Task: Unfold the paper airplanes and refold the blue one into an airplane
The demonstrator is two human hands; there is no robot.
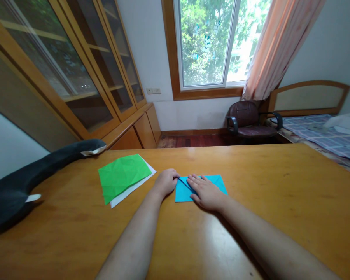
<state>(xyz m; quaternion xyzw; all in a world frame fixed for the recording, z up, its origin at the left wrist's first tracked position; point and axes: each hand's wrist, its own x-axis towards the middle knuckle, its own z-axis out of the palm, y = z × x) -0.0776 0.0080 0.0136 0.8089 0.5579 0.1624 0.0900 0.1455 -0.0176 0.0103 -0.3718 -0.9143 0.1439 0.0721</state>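
A blue sheet of paper (218, 182) lies folded on the wooden table (280, 186) in front of me. My right hand (205, 191) lies flat on its middle, fingers stretched out and pointing left. My left hand (166, 181) is closed in a pinch at the sheet's upper left corner, where a folded flap ends. To the left lies a crumpled green sheet (123, 175) on top of a white sheet (128, 191).
A dark plush toy (32, 175) lies along the table's left edge. Beyond the table stand a brown armchair (246, 120), a bed (323, 132) at the right and glass-door wooden cabinets (84, 77) at the left, under a window.
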